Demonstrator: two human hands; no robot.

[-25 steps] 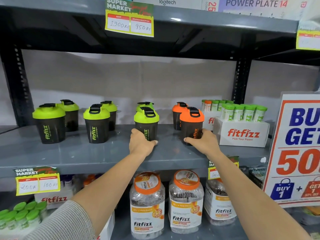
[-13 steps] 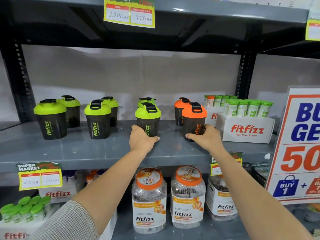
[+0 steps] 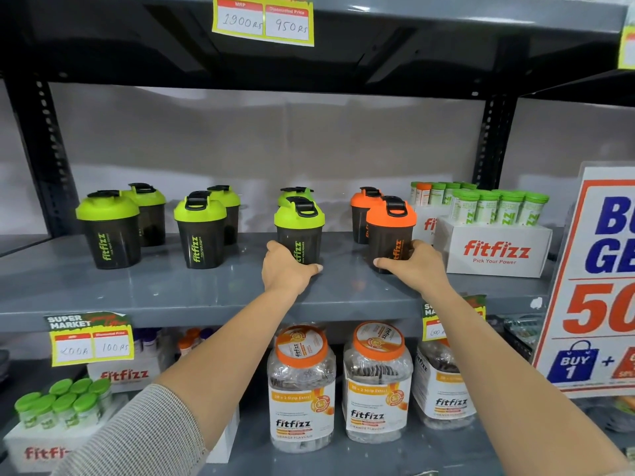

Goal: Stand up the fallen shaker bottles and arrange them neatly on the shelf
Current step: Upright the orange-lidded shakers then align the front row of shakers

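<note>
Several dark shaker bottles stand upright in pairs on the grey middle shelf. My left hand grips the base of a front green-lidded shaker, with another green-lidded shaker behind it. My right hand grips the base of the front orange-lidded shaker; a second orange-lidded shaker stands behind it. Two more green-lidded pairs stand to the left, with front bottles at left and centre-left. No bottle lies on its side.
A white fitfizz box of green-capped tubes sits right of the orange shakers. A large promotional sign stands at the far right. Clear jars fill the shelf below. The upper shelf hangs low overhead.
Both hands stay on the same two front shakers. The view has shifted slightly down and closer; the bottles show no clear movement.
</note>
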